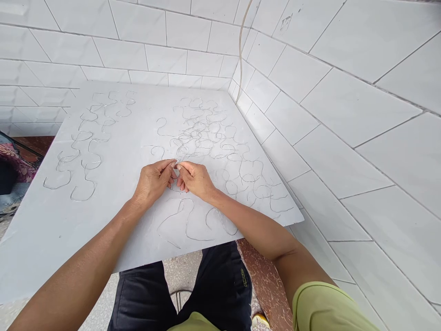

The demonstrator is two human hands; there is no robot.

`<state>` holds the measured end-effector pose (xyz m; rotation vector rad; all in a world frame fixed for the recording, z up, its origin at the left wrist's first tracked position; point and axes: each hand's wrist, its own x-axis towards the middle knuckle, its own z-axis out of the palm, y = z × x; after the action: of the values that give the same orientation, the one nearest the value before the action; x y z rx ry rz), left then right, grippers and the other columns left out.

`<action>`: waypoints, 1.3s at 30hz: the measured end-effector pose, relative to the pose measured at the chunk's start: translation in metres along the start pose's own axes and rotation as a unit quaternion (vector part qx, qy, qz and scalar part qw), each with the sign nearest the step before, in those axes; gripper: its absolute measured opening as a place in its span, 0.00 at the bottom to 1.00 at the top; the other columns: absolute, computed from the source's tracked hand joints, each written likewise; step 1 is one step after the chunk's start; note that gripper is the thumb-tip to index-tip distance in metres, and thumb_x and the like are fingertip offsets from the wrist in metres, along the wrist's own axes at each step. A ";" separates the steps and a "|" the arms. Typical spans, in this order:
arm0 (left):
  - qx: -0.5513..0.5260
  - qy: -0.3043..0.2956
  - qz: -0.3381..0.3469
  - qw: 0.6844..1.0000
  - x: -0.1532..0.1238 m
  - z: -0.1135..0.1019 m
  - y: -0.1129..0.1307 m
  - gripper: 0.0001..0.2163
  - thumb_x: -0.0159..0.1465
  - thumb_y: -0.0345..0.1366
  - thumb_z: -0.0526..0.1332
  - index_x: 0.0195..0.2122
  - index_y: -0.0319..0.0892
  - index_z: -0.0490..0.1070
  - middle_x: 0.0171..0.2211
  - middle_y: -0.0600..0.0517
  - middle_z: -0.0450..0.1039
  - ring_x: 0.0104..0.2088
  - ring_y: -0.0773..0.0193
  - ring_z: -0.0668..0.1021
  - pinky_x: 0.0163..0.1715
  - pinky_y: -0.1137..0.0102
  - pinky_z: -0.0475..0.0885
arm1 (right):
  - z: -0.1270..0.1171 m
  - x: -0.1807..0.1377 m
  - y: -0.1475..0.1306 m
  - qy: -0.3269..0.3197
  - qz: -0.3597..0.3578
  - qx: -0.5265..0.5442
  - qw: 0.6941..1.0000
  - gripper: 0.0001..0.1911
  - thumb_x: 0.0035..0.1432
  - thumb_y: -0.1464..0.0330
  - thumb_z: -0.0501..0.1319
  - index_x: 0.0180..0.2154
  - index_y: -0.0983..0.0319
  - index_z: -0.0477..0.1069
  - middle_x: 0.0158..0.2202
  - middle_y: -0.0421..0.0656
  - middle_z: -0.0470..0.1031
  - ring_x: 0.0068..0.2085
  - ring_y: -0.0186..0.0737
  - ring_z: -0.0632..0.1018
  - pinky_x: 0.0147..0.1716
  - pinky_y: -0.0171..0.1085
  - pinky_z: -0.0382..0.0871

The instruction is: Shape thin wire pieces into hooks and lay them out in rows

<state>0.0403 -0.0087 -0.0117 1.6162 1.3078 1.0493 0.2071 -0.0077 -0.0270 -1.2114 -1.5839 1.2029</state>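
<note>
- Wire [176, 161]: located at the fingertips, above the table [120, 147]. The left hand [155, 179] is on its left side, the right hand [195, 179] on its right; neither is nearer.
- Fingers: as seen from here, thumb and forefinger of each hand are pinched together on the wire; the two sets of tips almost meet.
- Long axis: cannot be told; only a short piece shows.
- Hidden: the wire's ends, masked by the fingers; part of the near wires [188, 199], crossed by the right forearm [248, 218].
- Hard to make out: single pieces among the overlapping right wires [248, 180].
</note>
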 end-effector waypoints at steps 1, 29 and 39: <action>-0.003 0.000 0.001 1.000 0.000 0.000 0.001 0.16 0.70 0.48 0.60 0.38 0.42 0.82 0.27 0.52 0.76 0.25 0.64 0.77 0.27 0.69 0.76 | 0.000 -0.001 -0.001 -0.002 -0.001 -0.001 1.000 0.14 0.73 0.62 0.55 0.36 0.60 0.72 0.24 0.38 0.76 0.21 0.31 0.76 0.18 0.28 0.70; 0.066 0.024 -0.027 0.997 0.000 -0.002 -0.006 0.17 0.72 0.42 0.56 0.53 0.41 0.80 0.37 0.48 0.83 0.32 0.61 0.81 0.30 0.68 0.76 | 0.000 -0.002 0.002 -0.001 -0.022 -0.022 1.000 0.13 0.74 0.64 0.53 0.42 0.61 0.74 0.26 0.38 0.76 0.23 0.31 0.76 0.19 0.28 0.71; 0.143 -0.006 0.047 0.989 -0.001 -0.004 -0.003 0.15 0.71 0.38 0.52 0.41 0.44 0.81 0.31 0.51 0.81 0.29 0.61 0.79 0.29 0.68 0.72 | -0.002 -0.001 0.003 0.011 -0.022 -0.018 1.000 0.12 0.73 0.64 0.54 0.41 0.60 0.74 0.24 0.38 0.75 0.22 0.31 0.76 0.20 0.29 0.71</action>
<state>0.0355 -0.0093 -0.0133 1.9094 1.4366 0.9360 0.2099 -0.0079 -0.0293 -1.2025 -1.6151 1.1343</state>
